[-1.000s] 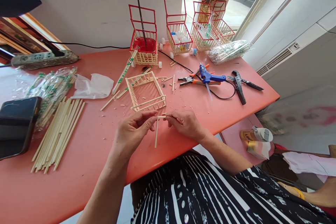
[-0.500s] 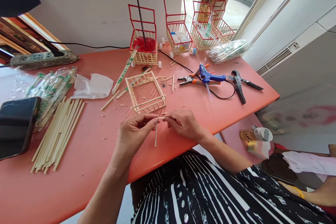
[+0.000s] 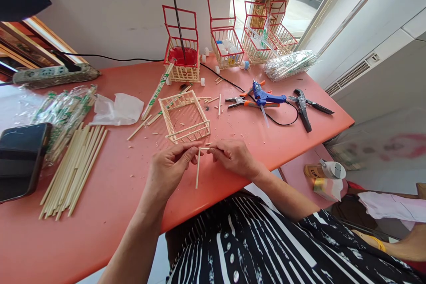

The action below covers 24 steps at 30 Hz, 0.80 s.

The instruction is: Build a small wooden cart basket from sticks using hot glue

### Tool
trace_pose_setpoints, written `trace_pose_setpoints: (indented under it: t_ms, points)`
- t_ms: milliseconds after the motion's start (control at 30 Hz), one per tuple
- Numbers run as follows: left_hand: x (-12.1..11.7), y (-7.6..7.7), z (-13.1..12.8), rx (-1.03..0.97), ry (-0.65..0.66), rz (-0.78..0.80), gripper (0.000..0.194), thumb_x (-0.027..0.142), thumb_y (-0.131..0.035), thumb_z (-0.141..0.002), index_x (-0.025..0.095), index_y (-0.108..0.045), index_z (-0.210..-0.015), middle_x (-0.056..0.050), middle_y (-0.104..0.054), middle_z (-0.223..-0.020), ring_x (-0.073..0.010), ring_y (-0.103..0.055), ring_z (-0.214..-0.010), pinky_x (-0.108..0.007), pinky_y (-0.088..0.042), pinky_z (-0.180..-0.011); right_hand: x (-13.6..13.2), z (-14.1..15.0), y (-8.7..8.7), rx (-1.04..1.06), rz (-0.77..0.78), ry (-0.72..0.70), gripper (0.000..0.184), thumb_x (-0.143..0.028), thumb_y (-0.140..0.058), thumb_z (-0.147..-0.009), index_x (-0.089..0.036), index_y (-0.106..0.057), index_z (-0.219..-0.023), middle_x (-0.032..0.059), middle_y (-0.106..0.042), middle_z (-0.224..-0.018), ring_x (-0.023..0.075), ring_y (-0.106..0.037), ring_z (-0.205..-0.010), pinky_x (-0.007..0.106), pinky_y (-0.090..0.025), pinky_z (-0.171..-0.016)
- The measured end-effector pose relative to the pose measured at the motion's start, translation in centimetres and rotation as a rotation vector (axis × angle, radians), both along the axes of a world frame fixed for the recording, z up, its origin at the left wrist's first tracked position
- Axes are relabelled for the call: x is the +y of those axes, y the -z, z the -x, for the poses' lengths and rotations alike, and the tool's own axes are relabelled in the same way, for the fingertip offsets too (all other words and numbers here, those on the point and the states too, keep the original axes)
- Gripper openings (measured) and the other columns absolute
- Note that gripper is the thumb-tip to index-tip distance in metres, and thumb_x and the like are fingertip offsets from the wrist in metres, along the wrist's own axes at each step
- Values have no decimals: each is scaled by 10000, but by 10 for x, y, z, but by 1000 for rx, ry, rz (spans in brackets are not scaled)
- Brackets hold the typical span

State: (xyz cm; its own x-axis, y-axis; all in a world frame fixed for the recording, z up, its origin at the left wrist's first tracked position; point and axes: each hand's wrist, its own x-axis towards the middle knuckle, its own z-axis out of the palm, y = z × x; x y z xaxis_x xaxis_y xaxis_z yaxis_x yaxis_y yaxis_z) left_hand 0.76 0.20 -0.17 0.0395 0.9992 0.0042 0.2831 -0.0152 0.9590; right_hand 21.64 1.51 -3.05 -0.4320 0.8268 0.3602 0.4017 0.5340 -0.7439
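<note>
Between finger and thumb, my left hand pinches a thin wooden stick that points down toward the table's front edge. My right hand is closed on the end of a shorter wooden stick, which meets the top of the longer one at about a right angle. Whether the two are joined there is too small to tell. Just beyond my fingers lies an open basket frame built of the same pale sticks. Stick offcuts and crumbs are scattered around it.
A blue glue gun rests on orange-handled pliers, with black cutters farther right. Left are loose sticks and a phone. Red-trimmed stick carts stand along the back. Another person's arm shows at right.
Both hands stay nearly in place. The longer stick has shifted and tilted slightly under my left fingers, while the shorter piece stays between my hands. Nothing else on the table has moved.
</note>
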Motion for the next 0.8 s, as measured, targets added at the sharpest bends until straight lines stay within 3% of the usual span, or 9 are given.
trace_pose_setpoints:
  t_ms: [100, 267, 467, 633, 800]
  points:
    - [1, 4, 1, -6, -28, 18, 369, 434, -735, -848, 197, -839, -1112, -26, -765, -722, -148, -658, -620, -249, -525, -566, 1, 0, 0, 1, -28, 9, 281, -245, -563, -1072, -184, -699, -834, -5, -746, -730, 110, -665, -671, 210, -464, -711]
    - [-2, 5, -3, 43, -46, 34, 325, 443, -802, -779, 214, -858, -1002, -53, -837, -893, -141, -662, -614, -246, -521, -566, 1, 0, -1, 6, -42, 18, 311, -251, -559, -1077, -187, -676, -796, -3, -737, -722, 111, -645, -655, 215, -455, -697]
    - [-6, 1, -8, 134, -54, -75, 211, 376, -755, -836, 231, -861, -947, -23, -843, -881, -123, -658, -599, -225, -527, -586, 0, 1, 1, -23, -21, 20, 275, -241, -569, -1068, -186, -699, -832, 2, -734, -738, 118, -647, -684, 223, -464, -724]
    - [-6, 1, -6, 120, -14, -86, 191, 370, -764, -854, 237, -863, -950, -24, -849, -929, -155, -734, -735, -233, -558, -666, 0, 1, 2, -43, -15, 14, 240, -240, -576, -1062, -184, -720, -878, 3, -732, -749, 121, -645, -695, 225, -461, -725]
    - [-6, 1, -2, 110, 11, -79, 156, 343, -760, -847, 234, -858, -899, -8, -836, -859, -148, -723, -700, -231, -546, -652, 0, 0, 2, -55, -35, 2, 232, -237, -579, -1060, -181, -736, -898, 5, -741, -754, 123, -651, -705, 227, -462, -740]
